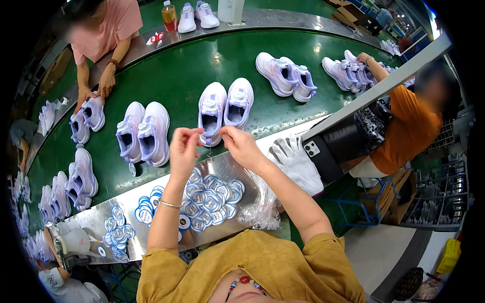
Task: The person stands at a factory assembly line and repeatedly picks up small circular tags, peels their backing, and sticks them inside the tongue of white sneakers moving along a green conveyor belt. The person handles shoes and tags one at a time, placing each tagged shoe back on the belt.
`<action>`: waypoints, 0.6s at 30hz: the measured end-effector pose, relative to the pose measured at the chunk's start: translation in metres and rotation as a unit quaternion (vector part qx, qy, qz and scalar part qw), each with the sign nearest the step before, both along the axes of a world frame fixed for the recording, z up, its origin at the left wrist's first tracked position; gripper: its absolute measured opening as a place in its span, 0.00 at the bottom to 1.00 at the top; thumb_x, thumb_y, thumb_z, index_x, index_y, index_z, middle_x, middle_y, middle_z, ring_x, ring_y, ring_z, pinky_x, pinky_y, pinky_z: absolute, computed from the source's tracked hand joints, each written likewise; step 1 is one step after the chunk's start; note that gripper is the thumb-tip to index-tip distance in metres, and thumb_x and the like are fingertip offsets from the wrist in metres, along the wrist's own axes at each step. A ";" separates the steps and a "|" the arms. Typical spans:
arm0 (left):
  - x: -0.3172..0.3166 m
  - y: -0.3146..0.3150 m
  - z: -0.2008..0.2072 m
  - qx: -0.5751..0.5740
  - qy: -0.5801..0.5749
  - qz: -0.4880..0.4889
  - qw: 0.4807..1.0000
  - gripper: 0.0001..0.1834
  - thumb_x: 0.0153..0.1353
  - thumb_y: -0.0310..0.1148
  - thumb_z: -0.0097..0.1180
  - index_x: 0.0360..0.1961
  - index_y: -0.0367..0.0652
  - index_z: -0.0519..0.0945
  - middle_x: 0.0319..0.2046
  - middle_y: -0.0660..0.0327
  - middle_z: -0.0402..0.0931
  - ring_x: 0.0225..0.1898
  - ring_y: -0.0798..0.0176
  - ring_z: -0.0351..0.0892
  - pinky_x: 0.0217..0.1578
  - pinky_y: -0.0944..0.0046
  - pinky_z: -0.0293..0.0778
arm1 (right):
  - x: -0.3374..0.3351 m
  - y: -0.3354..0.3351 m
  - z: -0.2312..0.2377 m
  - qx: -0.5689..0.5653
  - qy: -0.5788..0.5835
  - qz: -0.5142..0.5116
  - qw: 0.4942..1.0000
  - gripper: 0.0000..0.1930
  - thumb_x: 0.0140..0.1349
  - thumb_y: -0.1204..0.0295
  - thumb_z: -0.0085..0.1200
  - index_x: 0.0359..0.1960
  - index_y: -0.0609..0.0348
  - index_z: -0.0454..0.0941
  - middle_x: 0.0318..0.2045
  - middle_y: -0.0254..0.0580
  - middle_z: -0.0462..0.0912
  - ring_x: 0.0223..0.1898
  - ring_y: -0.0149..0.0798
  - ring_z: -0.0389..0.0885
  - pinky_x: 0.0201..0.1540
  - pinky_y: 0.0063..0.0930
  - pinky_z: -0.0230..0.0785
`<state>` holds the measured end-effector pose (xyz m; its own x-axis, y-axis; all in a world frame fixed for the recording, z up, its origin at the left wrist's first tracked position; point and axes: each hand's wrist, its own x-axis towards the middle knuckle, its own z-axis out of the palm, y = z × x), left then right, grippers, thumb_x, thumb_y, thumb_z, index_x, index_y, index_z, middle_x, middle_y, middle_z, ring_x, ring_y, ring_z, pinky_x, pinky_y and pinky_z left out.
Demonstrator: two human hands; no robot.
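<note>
Two bare hands (184, 146) seemingly pinch thin string (210, 151) near smooth, rounded shoes (212, 95).

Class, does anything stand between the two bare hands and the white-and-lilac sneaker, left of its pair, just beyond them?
Nothing visible does: the left hand and right hand are close by the sneaker's heel. The round white-and-blue tags lie on the silver metal ledge, nearer the body.

Shoes (212, 101) on belt (194, 70), tags (211, 202) on near ledge (225, 168), gloves (295, 166) right of tags
</note>
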<state>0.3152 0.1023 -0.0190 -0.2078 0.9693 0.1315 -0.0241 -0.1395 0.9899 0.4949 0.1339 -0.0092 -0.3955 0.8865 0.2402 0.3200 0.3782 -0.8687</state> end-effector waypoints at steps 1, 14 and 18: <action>0.009 -0.001 0.005 0.009 0.015 -0.020 1.000 0.02 0.65 0.26 0.50 0.35 0.39 0.72 0.32 0.63 0.78 0.27 0.75 0.74 0.19 0.77 0.66 | -0.003 0.001 0.005 0.000 0.021 0.007 1.000 0.07 0.63 0.76 0.44 0.40 0.64 0.73 0.33 0.54 0.80 0.35 0.54 0.80 0.37 0.39 0.71; 0.017 0.004 0.005 -0.062 0.077 -0.036 0.994 0.03 0.62 0.21 0.50 0.32 0.38 0.69 0.23 0.62 0.76 0.21 0.76 0.69 0.21 0.75 0.65 | -0.009 0.016 -0.005 -0.306 0.259 0.009 0.916 0.07 0.60 0.75 0.54 0.38 0.64 0.76 0.27 0.33 0.78 0.21 0.20 0.70 0.19 0.15 0.61; 0.012 0.003 0.004 -0.026 0.111 -0.013 0.993 0.02 0.62 0.22 0.51 0.33 0.38 0.71 0.24 0.63 0.75 0.24 0.76 0.70 0.25 0.76 0.66 | -0.019 0.016 -0.003 -0.284 0.273 0.011 0.919 0.04 0.59 0.75 0.55 0.32 0.62 0.78 0.28 0.30 0.77 0.26 0.20 0.70 0.26 0.14 0.61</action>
